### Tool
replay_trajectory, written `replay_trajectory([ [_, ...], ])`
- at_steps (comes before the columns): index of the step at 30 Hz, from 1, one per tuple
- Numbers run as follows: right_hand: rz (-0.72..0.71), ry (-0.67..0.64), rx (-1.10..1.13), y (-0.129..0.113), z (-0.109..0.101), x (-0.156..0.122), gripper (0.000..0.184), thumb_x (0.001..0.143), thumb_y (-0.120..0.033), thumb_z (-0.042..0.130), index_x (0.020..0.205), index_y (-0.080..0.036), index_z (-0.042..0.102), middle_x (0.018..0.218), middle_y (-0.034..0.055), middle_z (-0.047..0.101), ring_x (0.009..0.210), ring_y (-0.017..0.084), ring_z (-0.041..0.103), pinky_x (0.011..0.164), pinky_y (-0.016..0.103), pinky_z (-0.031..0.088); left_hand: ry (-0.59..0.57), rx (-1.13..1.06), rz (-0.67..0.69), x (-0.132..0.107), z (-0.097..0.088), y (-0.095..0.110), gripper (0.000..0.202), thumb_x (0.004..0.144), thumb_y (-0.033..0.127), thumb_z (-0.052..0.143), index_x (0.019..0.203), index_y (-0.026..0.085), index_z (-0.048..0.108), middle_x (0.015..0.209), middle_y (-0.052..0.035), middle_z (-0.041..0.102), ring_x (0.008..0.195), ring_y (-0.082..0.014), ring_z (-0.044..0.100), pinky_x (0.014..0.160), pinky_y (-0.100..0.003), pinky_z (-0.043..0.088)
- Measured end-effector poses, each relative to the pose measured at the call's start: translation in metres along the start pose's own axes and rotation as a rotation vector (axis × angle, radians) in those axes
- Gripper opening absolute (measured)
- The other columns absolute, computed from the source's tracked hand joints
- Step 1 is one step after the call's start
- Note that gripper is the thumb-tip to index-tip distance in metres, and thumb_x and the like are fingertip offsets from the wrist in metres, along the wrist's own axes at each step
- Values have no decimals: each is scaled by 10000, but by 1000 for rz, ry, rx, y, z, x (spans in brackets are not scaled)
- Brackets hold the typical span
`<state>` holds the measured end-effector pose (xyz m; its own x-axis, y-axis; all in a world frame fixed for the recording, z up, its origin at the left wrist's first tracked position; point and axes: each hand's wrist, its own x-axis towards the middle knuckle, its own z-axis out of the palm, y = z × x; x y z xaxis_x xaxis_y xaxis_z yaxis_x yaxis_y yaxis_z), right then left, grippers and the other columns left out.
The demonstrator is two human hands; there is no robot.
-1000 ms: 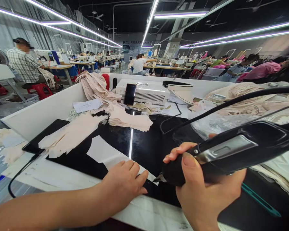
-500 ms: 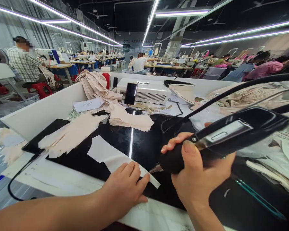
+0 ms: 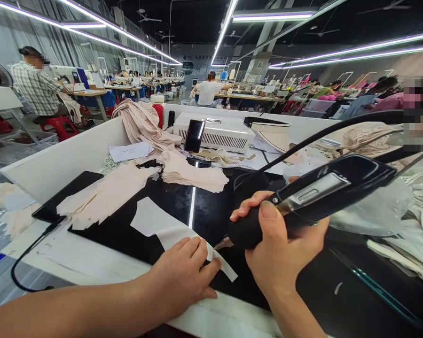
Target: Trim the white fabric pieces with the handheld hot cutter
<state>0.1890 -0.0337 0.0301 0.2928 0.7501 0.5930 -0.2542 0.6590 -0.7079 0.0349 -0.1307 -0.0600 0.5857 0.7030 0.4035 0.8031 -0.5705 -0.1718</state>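
Note:
A white cut fabric piece (image 3: 158,224) lies on the glossy black board, its narrow end toward me. My left hand (image 3: 186,272) holds this narrow part down near the board's front edge, fingers bent and close together. What the thumb does underneath is partly hidden. My right hand (image 3: 282,249) is wrapped around a thick black hand-held tool (image 3: 313,192) with a silver panel and cables at its back. The tool's pointed metal tip (image 3: 223,243) is at the fabric's right edge, close to my left fingertips; whether it touches the cloth I cannot tell.
Stacks of pale pink fabric pieces (image 3: 193,176) lie behind and left on the black board (image 3: 141,249). A phone (image 3: 195,136) leans on a white vented box (image 3: 229,134). Plastic bags (image 3: 377,206) and lace fabric are at right. People sit at sewing tables beyond.
The tool and my right hand have shifted slightly left, the tip moving a little up along the fabric's edge. My left hand stays nearly in place on the cloth.

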Motion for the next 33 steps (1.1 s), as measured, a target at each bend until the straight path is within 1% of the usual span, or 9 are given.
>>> replay_trajectory([
  [2,0,4,16,2,4,1,522,875,-507,1080,1102,-297,659,829,-104,745,548,139,662,511,296,631,6,-13,10,0,0,-2,698,1080,732,919,1470,168,784,1415,-176,856,1307,-311,846,1102,-379,700],
  [6,16,-13,-1,7,7,0,560,864,-556,1095,1090,-294,654,836,-93,740,563,141,660,519,307,633,0,-40,47,0,-1,-6,657,1139,715,852,1487,163,777,1412,-183,851,1310,-307,840,1109,-382,699],
  [9,23,-8,-16,7,7,-1,558,876,-578,1086,1066,-294,645,843,-92,745,573,141,661,524,311,635,4,-57,67,2,-3,-12,641,1134,686,874,1485,158,774,1376,-180,849,1311,-312,833,1135,-393,691],
  [13,27,-9,-17,3,6,-3,545,887,-550,1091,1075,-290,650,829,-92,753,566,142,669,526,306,641,5,-124,98,1,-10,-22,562,1160,646,861,1476,189,780,1339,-143,849,1282,-295,834,1196,-412,667],
  [16,24,2,-32,0,4,-7,537,888,-518,1102,1076,-286,657,829,-88,757,568,146,682,538,309,647,5,-193,72,-5,-15,-27,512,1211,603,805,1534,208,757,1371,-127,836,1260,-272,838,1179,-384,669],
  [20,6,13,-54,-4,4,-13,532,891,-505,1101,1069,-291,648,847,-68,765,595,166,697,549,330,648,17,-194,-7,-15,-19,-24,552,1214,575,809,1605,196,716,1442,-155,815,1312,-278,831,1124,-349,693],
  [23,-12,36,-64,-8,6,-16,534,875,-495,1108,1080,-298,656,841,-59,768,585,182,693,522,340,636,-6,-171,-16,-18,-20,-19,568,1188,595,842,1587,207,729,1442,-153,819,1316,-285,828,1147,-363,694],
  [29,8,47,-64,-11,8,-19,587,853,-495,1117,1130,-303,637,812,-85,773,544,173,697,517,334,653,-15,-128,-37,-18,-20,-16,621,1149,666,867,1543,200,752,1470,-169,816,1308,-289,827,1177,-374,677],
  [33,24,53,-74,-9,6,-19,628,837,-513,1126,1186,-308,645,810,-85,776,542,179,696,521,350,658,-20,-101,-32,-18,-22,-17,583,1159,657,858,1533,219,768,1495,-158,815,1393,-314,794,1235,-411,642],
])
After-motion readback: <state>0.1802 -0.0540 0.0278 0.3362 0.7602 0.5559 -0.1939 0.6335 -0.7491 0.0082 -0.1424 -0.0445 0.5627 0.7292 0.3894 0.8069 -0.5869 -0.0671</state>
